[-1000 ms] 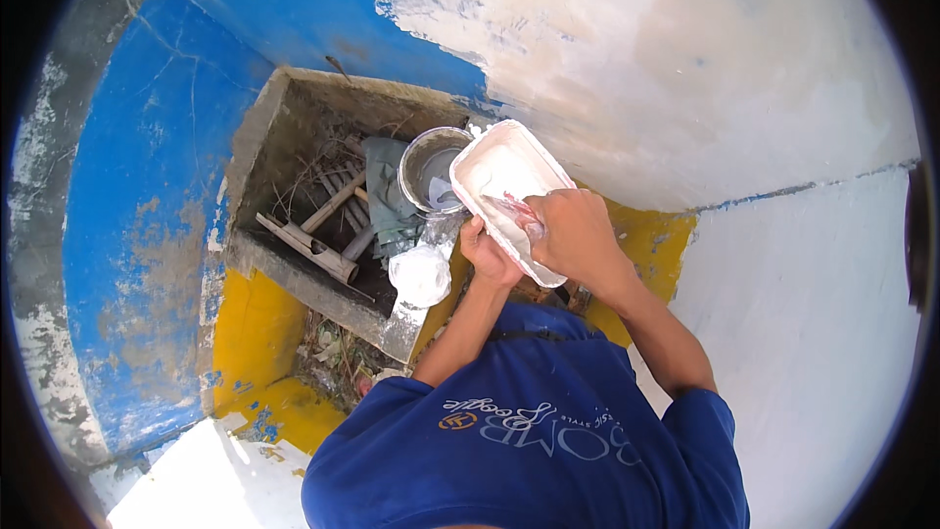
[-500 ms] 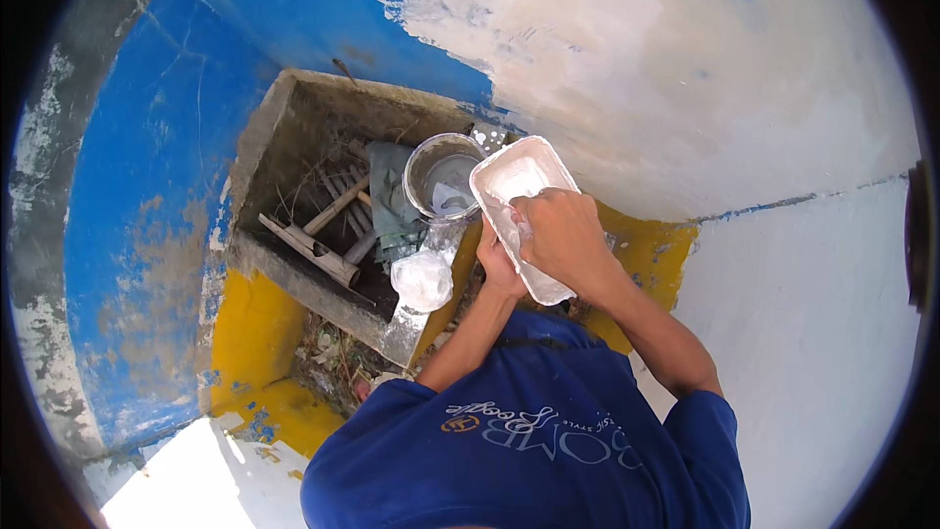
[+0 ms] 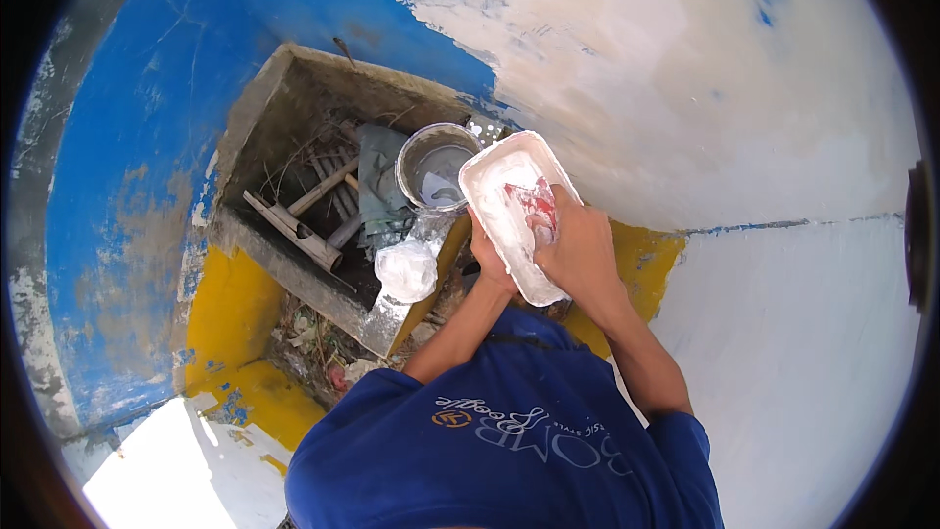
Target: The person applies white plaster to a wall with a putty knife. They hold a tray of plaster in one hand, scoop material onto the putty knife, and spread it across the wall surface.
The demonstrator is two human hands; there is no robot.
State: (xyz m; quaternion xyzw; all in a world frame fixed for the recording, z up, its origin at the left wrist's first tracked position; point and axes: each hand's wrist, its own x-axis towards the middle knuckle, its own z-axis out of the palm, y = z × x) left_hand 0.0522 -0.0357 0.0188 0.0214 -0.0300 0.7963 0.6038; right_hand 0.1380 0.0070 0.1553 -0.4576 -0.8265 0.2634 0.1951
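My left hand (image 3: 490, 257) is closed around the left side of a white, long plastic tub (image 3: 540, 286), partly hidden behind its wall. White paste (image 3: 513, 165) coats the inside and lies mostly at the far end. My right hand (image 3: 582, 253) reaches over the right rim, its fingers wrapped round a flat red scraper (image 3: 534, 200) smeared with white. The scraper dips into the tub; its full shape is hidden by the fingers and paste. Just left of the tub, a round bucket (image 3: 409, 192) holds greyish liquid and something pale.
A bunched white bag (image 3: 405, 271) rests on the rim of a concrete trough (image 3: 284, 267). Inside the trough lie bamboo pieces (image 3: 294, 233), twigs and a grey-green cloth (image 3: 379, 181). A blue wall (image 3: 127, 176) and a white-coated wall (image 3: 676, 69) rise around it.
My right hand has drawn back toward me in the tub, and the red scraper now shows. The tub has tilted slightly, and the whole view has shifted a little.
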